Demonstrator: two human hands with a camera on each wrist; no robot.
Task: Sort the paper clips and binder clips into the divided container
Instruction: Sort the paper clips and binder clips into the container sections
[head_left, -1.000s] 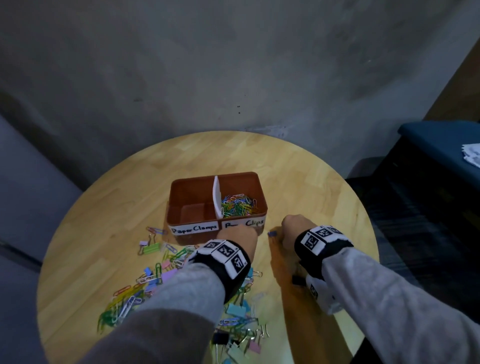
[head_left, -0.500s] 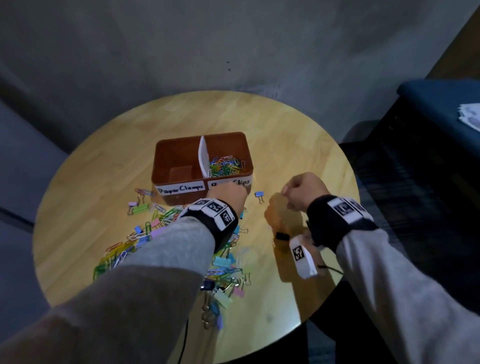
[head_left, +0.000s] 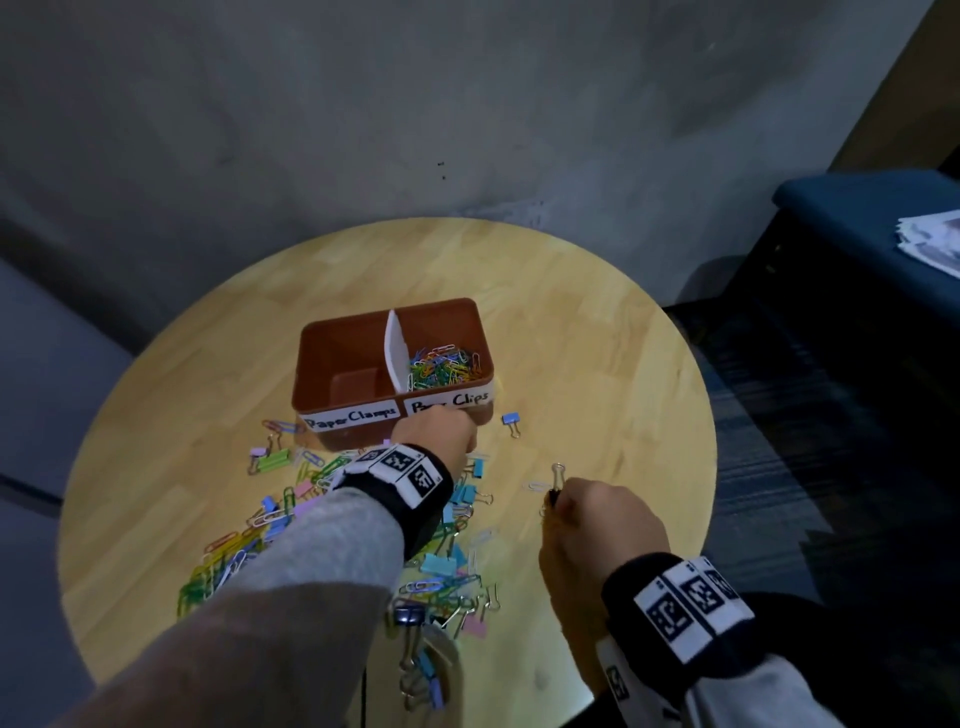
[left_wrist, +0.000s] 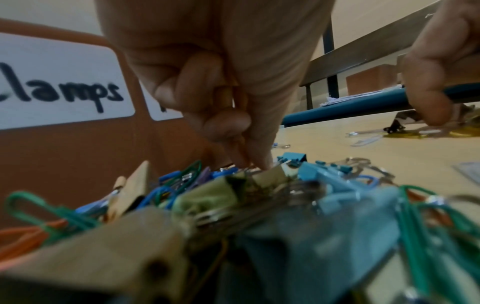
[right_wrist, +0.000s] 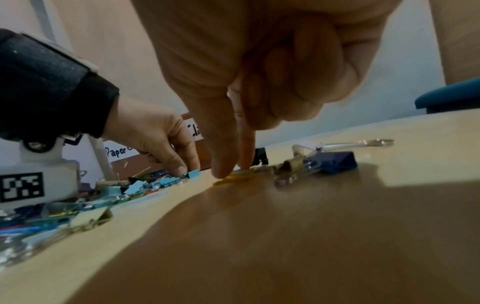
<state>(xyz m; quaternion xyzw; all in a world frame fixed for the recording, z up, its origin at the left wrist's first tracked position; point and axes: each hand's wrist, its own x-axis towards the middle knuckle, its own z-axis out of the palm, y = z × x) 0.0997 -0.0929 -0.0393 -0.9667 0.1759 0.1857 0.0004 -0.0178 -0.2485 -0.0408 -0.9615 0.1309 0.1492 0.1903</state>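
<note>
On the round wooden table (head_left: 597, 332) the brown divided container (head_left: 343, 358) sits at centre, its right compartment holding coloured paper clips (head_left: 441, 366), the left one labelled "Paper Clamps". A mixed pile of clips (head_left: 291, 514) spreads toward seven o'clock of it. The left hand (head_left: 436, 436), at six o'clock of the container, reaches its fingertips (left_wrist: 259, 162) down into the pile; whether they pinch anything cannot be told. The right hand (head_left: 602, 525), at five o'clock, presses thumb and forefinger together on a yellow paper clip (right_wrist: 239, 176) lying on the table, beside a dark blue binder clip (right_wrist: 332, 162).
</note>
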